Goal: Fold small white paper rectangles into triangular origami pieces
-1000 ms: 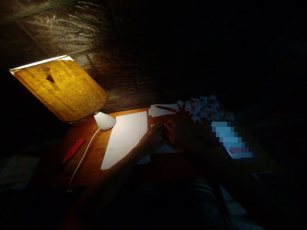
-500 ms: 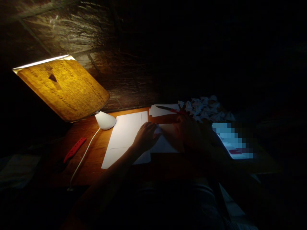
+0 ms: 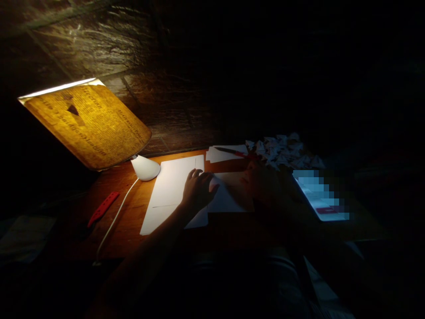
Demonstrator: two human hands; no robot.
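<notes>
My left hand lies palm down with its fingers apart. It rests over the right side of a large white sheet marked with thin dark lines, and its thumb reaches toward a second white sheet. My right hand is in deep shadow at the right part of that second sheet. Its fingers look curled; anything inside them is hidden. Just beyond it, a dark-bladed tool with a red handle lies across a small stack of white paper.
A lit lamp with a printed yellow shade stands on a white base, its cord trailing forward. A red perforated strip lies at left. Folded paper pieces are heaped at back right, near a glowing phone-like screen.
My left hand has shifted slightly left, and its fingers have spread apart. My right hand stays in nearly the same place.
</notes>
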